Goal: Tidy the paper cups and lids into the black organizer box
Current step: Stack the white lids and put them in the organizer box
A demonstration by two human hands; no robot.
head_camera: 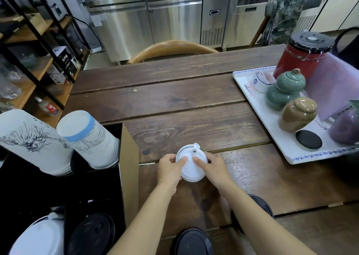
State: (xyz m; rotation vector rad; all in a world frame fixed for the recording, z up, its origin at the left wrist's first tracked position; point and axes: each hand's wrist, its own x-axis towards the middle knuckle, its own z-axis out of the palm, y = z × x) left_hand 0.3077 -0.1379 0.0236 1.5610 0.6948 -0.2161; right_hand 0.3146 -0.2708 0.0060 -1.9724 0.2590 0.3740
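Both hands hold a stack of white lids (191, 164) just above the wooden table, near its front middle. My left hand (170, 167) grips the stack's left side and my right hand (212, 167) its right side, thumbs on top. The black organizer box (108, 180) stands at the left. Its far compartments hold two stacks of upside-down paper cups, one with a statue drawing (31, 140) and one with a blue band (89, 138). Near compartments hold white lids (40, 237) and black lids (93, 233). A black lid (191, 242) lies on the table between my forearms; another black lid (261, 204) shows behind my right forearm.
A white tray (258, 107) at the right carries a red canister (299, 54), green (284, 90) and tan (298, 114) ceramic jars, a small cup and a black coaster (308, 139). A wooden chair back (171, 50) sits beyond the table. Shelving stands at the left.
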